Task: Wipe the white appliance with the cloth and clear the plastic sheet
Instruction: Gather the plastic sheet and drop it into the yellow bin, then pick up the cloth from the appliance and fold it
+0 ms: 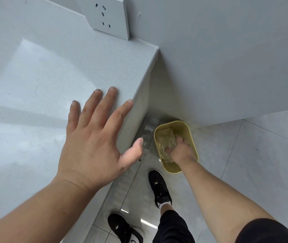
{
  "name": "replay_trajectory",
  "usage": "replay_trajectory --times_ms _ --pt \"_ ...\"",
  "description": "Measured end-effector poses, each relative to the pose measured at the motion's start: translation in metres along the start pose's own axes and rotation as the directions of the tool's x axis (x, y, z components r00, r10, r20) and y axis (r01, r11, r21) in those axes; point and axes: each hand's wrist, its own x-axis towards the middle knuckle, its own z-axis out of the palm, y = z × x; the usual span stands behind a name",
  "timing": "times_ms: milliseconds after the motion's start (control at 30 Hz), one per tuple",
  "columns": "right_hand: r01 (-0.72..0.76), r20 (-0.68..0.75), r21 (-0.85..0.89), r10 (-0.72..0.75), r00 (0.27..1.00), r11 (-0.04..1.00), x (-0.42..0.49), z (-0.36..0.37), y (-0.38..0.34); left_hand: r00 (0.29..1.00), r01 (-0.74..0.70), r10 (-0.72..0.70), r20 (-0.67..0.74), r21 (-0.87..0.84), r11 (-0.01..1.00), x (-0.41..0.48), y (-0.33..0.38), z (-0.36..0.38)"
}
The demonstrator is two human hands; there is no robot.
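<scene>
**A:** Where are the hands, starting with the one doing the work?

**B:** The right hand [179, 151] is reaching down into a yellow bin [192, 135] on the floor. Its fingers are pushed into crumpled clear plastic sheet [166, 140], which sits inside the bin, filling most of it. Whether the fingers are closed around the plastic or only pressing it down, I cannot tell; the back of the hand hides them.

**A:** And the other hand?

**B:** The left hand [94, 137] is up and to the left of the bin, fingers spread wide, holding nothing. It hovers over or rests on a pale speckled countertop [34, 76], near the counter's edge.

**A:** What else surrounds the bin?

**B:** It stands at the foot of the counter, tucked into a corner against a white wall. Some clear wrapping [147, 127] seems to lie on the floor just beside the bin, on its counter side. The person's black shoes [159, 189] are below the bin, on grey tiles. Far above it, a wall socket [109, 16] sits at the back of the counter.

**A:** How far along is the task?

**B:** Clearing the plastic looks nearly finished, apart from that loose bit. Neither the white appliance nor the cloth is in view, so the wiping cannot be judged.
</scene>
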Motion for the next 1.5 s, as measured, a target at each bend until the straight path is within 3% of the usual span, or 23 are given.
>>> replay_trajectory --times_ms 433,667,900,1233,1500 --pt "0.197 -0.059 -0.140 -0.207 0.977 0.970 -0.077 -0.081 -0.018 1.000 0.011 -0.011 0.023 -0.005 1.000 -0.001 0.001 -0.004" --pt "0.334 -0.156 -0.164 -0.359 0.920 0.928 -0.154 -0.131 -0.038 0.981 0.049 -0.044 0.188 -0.025 0.998 -0.001 0.005 -0.030" --pt "0.522 -0.271 -0.221 -0.566 0.779 0.824 -0.223 -0.197 -0.083 0.964 0.200 -0.178 0.199 -0.098 0.975 -0.014 0.000 -0.096" --pt "0.736 -0.363 -0.241 -0.763 0.535 0.632 -0.303 -0.264 -0.174 0.958 0.280 -0.284 -0.042 -0.090 0.956 -0.024 -0.029 -0.207" --pt "0.861 -0.347 -0.267 -0.876 0.334 0.434 -0.363 -0.284 -0.259 0.898 0.380 -0.386 -0.209 -0.070 0.922 -0.055 -0.058 -0.282"
